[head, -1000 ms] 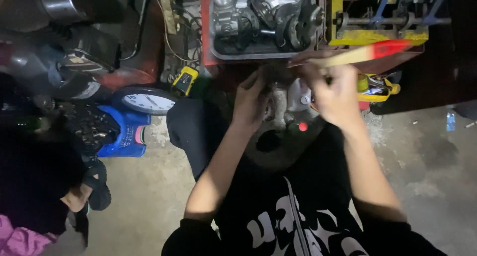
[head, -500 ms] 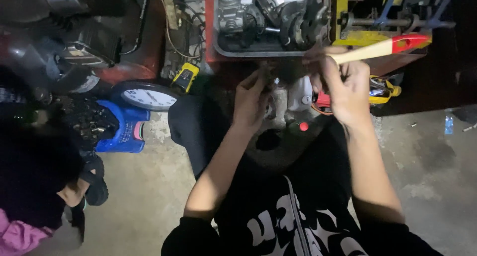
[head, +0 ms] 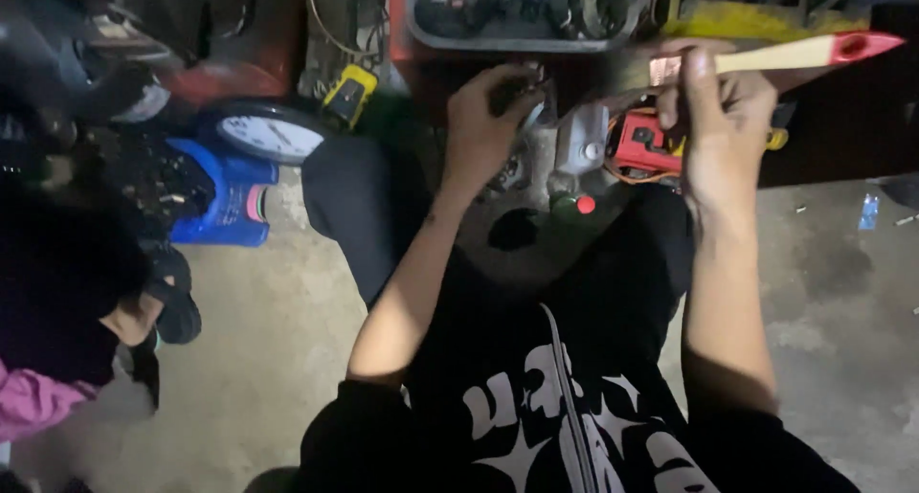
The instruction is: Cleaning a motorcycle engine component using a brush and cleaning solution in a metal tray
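Concrete floor (head: 278,359), cluttered workshop. We note our right hand (head: 723,129) gripping a paintbrush (head: 814,53) with a red-tipped wooden handle, raised beside the grey parts tray (head: 507,41). Left hand (head: 483,129) is curled on the metal engine part (head: 574,144) between our knees.

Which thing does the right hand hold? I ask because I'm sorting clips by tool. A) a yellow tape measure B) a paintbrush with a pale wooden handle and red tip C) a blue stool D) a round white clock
B: the right hand is closed around the paintbrush, whose red-tipped handle juts out to the right.
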